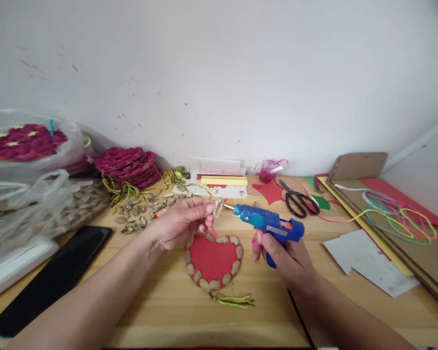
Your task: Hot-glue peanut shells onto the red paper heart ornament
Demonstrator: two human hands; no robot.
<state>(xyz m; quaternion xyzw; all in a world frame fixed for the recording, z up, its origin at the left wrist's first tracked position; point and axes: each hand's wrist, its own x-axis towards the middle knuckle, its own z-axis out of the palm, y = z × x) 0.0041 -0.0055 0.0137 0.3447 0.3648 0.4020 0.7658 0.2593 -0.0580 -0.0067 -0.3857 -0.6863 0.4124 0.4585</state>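
Observation:
Between the fingertips of my left hand [188, 218] is a peanut shell [218, 208]. My right hand [286, 255] grips a blue glue gun [266, 222], its metal nozzle pointing left and close to the shell; whether they touch I cannot tell. Below both hands, a red heart [214, 260] lies flat on the table, edged with peanut shells. A pink loop shows at its top, partly behind my left fingers, and a yellow-green tassel [235, 300] extends from its lower tip.
Loose peanut shells [140, 211] lie left of the heart, near a plastic bag of shells [76, 204] and stacked purple pieces [127, 165]. Black scissors [297, 199], a cup [268, 171], cardboard [394, 238] and coloured cord [401, 216] lie right. A black cable [299, 316] runs to the front edge.

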